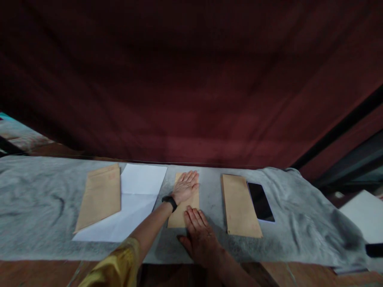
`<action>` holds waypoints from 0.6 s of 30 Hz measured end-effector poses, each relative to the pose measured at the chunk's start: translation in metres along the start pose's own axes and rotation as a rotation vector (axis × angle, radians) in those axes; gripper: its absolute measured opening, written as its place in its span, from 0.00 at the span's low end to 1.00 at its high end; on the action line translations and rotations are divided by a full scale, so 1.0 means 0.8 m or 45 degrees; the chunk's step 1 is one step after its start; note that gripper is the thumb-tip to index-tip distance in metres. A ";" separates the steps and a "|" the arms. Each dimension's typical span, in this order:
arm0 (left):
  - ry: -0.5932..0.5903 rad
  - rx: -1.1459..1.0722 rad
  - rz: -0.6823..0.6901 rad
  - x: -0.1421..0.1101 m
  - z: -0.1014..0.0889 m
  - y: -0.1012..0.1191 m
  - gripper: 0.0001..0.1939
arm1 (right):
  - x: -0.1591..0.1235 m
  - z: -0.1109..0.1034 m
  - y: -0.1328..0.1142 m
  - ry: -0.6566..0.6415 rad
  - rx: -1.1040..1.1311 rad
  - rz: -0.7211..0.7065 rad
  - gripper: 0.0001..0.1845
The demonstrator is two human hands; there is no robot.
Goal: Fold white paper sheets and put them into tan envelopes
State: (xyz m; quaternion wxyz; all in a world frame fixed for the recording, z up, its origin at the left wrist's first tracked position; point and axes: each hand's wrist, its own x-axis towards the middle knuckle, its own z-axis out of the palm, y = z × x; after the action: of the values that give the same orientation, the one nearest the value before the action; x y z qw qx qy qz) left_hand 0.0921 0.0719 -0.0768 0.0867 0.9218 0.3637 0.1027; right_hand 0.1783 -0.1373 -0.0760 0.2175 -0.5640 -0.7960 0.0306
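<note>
Gray cloth [209, 199] covers the long work surface, with a dark red curtain [194, 87] hanging behind it. We see both hands at the middle, neither one gripping. Our left hand [185, 188] lies palm down, open, on the upper part of the brown envelope [178, 217], fingers pointing up and to the right, their tips near its top right corner. Our right hand [200, 235] is open too, palm down, fingertips on the envelope's lower right part, thumb spread out to the left just below the bottom edge. The envelope sits flat on the cloth, upright in our view, partly hidden by both hands.

Going outward, we have a black wristband [170, 202] on the left wrist and a yellow sleeve [119, 263] further down that arm. To the left, a creased white sheet [139, 203] lies flat, and a wider brown packet [101, 195] overlaps its left side, slightly tilted. To the right, well apart from the hands, a stack of brown envelopes [241, 205] lies at a slight slant; we can't count them. Just beside its right edge is a phone [261, 202], screen up and dark, light-colored rim. Far right, we note a white flat item [365, 215], unclear what, and a black bar [338, 129] running diagonally by the curtain. Brown floor [38, 273] shows along the bottom.
</note>
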 end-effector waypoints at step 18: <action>-0.064 0.051 0.223 -0.165 -0.014 0.045 0.29 | 0.022 -0.021 0.039 -0.022 0.402 0.347 0.15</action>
State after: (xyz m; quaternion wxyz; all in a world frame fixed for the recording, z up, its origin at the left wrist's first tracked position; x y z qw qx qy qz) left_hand 0.0185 -0.0439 -0.0744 0.0682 0.9539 0.2812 0.0795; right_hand 0.2079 -0.1135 -0.0644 0.2902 -0.6251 -0.6995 0.1889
